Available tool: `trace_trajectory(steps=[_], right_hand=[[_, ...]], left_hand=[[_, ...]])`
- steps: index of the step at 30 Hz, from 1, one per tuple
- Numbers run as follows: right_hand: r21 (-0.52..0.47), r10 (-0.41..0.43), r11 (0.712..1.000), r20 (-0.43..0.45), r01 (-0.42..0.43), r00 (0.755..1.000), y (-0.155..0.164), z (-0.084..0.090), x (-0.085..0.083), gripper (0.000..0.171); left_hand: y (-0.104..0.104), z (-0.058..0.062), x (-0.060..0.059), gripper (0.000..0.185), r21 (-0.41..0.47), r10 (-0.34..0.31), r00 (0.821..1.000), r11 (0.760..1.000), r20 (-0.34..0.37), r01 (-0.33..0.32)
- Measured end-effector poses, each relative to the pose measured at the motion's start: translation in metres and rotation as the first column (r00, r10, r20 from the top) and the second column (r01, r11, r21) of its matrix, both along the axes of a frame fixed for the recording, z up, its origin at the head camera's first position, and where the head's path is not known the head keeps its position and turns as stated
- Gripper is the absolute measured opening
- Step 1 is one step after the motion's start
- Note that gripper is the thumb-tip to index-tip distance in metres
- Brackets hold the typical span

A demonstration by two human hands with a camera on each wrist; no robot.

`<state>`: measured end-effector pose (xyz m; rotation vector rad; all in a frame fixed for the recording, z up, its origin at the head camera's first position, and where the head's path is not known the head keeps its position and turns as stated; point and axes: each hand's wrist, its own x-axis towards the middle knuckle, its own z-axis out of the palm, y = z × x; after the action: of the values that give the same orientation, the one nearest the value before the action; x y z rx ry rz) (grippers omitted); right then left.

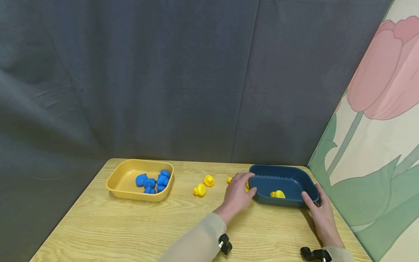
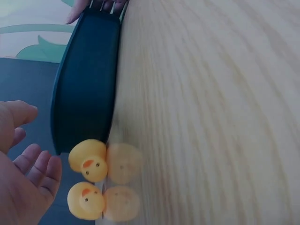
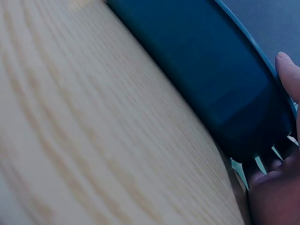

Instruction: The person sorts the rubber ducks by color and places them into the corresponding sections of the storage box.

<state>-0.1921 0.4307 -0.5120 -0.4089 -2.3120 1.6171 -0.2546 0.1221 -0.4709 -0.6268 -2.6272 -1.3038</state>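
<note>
On the table's right side sits the blue tray (image 1: 284,178), one yellow duck (image 1: 278,194) inside. The right hand (image 1: 322,214) grips its near right corner, thumb over the rim; the left hand (image 1: 237,193) hovers relaxed at its left end, above two loose ducks (image 2: 89,159). A careless shove could scatter them.

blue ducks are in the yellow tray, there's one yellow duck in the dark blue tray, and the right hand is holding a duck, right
Not quite. The right hand holds the dark blue tray at its near right corner, not a duck; the head view shows this. The blue ducks do sit in the yellow tray, and one yellow duck lies in the blue tray.
</note>
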Motion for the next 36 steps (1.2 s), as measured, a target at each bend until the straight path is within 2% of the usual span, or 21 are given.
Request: trace_trajectory(steps=[4, 13, 24, 31, 36], right_hand=[[-0.014, 0.017, 1.0, -0.01, -0.017, 1.0, 0.0, 0.0, 0.0, 0.089], [-0.025, 0.023, 0.999, -0.015, -0.023, 1.0, 0.0, -0.001, 0.0, 0.089], [-0.042, 0.018, 0.999, -0.033, -0.019, 0.999, -0.002, -0.001, 0.001, 0.089], [-0.028, 0.011, 1.0, -0.028, -0.012, 1.0, -0.003, 0.001, 0.001, 0.09], [-0.04, 0.009, 0.999, -0.029, -0.01, 1.0, -0.002, 0.0, 0.002, 0.09]], left_hand=[[-0.014, 0.002, -0.002, 0.051, 0.008, 0.01, 0.999, 1.0, -0.043, -0.01], [-0.057, 0.004, -0.004, 0.053, 0.0, 0.051, 0.995, 0.999, -0.08, -0.051], [-0.112, 0.007, -0.003, 0.056, -0.006, 0.083, 0.993, 0.996, -0.088, -0.084], [-0.141, 0.002, -0.007, 0.057, -0.061, 0.131, 0.982, 0.988, -0.133, -0.14], [-0.155, -0.003, -0.009, 0.059, -0.079, 0.143, 0.984, 0.985, -0.107, -0.152]])
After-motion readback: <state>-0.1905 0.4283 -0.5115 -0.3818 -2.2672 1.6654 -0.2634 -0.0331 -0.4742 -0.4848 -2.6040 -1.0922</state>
